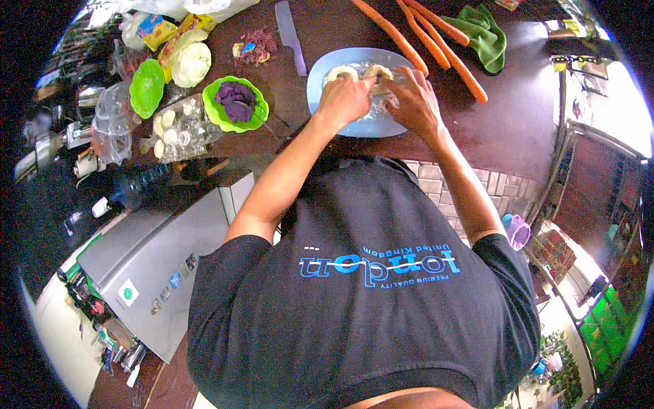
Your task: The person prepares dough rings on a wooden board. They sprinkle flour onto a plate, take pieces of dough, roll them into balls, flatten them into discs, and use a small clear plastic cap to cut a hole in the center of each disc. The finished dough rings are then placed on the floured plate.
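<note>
My left hand (346,98) and my right hand (420,102) meet over a light blue plastic tray (352,129) dusted with white flour. Between their fingertips is a pale piece of dough (379,72) with a small dark spot in its middle. The left index finger presses at that spot, while the right fingers curl at the dough's right side. Another pale dough piece (341,72) lies just beyond my left knuckles, partly covered by them. To the left, a green scalloped bowl (208,97) holds purple mash (236,102), with a utensil's handle leaning out over its rim.
A floured board (191,145) with several dough rounds lies left of the bowl. Beyond are a knife (290,36), purple peelings (258,46), several carrots (393,36) and a green cloth (483,41). A green dish (146,88) and plastic bags (112,125) stand far left.
</note>
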`<state>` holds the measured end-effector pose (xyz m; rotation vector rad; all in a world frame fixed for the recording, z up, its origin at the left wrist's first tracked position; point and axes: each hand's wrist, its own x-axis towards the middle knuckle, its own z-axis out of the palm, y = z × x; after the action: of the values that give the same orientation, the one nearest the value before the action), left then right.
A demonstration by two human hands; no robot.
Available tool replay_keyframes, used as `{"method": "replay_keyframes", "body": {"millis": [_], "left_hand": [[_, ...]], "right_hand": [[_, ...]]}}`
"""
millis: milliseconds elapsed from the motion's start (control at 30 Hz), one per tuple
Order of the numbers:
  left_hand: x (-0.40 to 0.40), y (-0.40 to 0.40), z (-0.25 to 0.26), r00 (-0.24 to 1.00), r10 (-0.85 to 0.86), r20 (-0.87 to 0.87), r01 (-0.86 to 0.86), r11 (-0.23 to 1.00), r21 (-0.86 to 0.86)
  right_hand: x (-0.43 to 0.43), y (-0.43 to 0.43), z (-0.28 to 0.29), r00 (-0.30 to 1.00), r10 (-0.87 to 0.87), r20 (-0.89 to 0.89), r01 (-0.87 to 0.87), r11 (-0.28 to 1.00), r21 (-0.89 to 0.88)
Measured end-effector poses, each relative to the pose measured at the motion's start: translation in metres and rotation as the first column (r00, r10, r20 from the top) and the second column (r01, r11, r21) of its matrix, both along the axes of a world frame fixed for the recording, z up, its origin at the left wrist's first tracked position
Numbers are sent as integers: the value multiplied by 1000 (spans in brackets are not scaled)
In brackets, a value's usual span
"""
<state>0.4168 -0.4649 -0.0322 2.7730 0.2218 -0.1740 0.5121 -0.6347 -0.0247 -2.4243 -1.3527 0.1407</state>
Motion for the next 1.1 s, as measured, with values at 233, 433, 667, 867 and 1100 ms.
{"method": "replay_keyframes", "body": {"millis": [233, 433, 667, 867, 1100], "left_hand": [[-7, 16, 8, 966, 53, 251, -19, 991, -136], [-44, 4, 25, 982, 185, 27, -174, 959, -223], [-52, -10, 15, 979, 203, -29, -203, 945, -258], [-55, -10, 5, 941, 266, -210, -326, 542, -774], [-52, -17, 7, 858, 229, -460, -187, -694, -695]], "right_hand": [[3, -1, -3, 999, -16, 43, 16, 1000, 3], [2, 11, -20, 996, 43, 74, -47, 998, 52], [5, 2, -6, 998, 8, 55, -18, 983, 185], [16, -30, 8, 980, -181, -87, 200, 914, 354], [-6, -50, 0, 792, -178, -583, 413, 861, 298]]}}
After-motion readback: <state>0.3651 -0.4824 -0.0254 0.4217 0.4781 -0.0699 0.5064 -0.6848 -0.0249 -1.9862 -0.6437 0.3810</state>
